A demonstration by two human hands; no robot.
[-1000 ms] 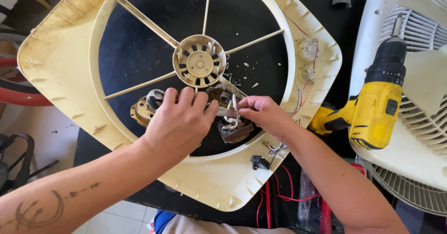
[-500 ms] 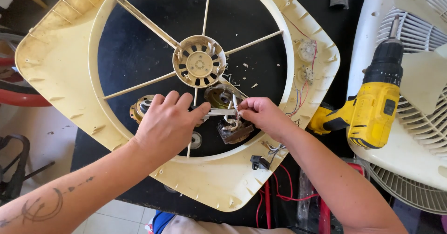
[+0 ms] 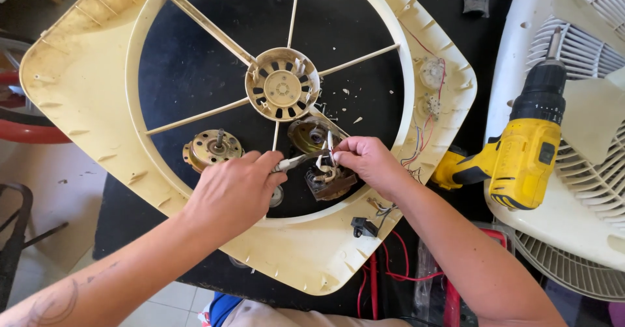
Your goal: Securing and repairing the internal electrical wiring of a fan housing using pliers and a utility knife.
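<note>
I see my left hand (image 3: pixel 234 190) knuckles-up over the lower part of the fan housing (image 3: pixel 78 73), fingers curled around a slim metal tool (image 3: pixel 296 162) whose tip points right. My right hand (image 3: pixel 368 164) pinches the white wires (image 3: pixel 325 164) of a dark, coiled motor stator (image 3: pixel 332 182), which lies on the black tabletop inside the ring, just below the ribbed round hub (image 3: pixel 282 92). The housing is yellowed, dusty plastic with thin spokes. A brassy motor part (image 3: pixel 211 150) sits left of my hands; a yellow cordless drill (image 3: pixel 521 151) rests on a white fan grille (image 3: pixel 586 170) well to the right.
</note>
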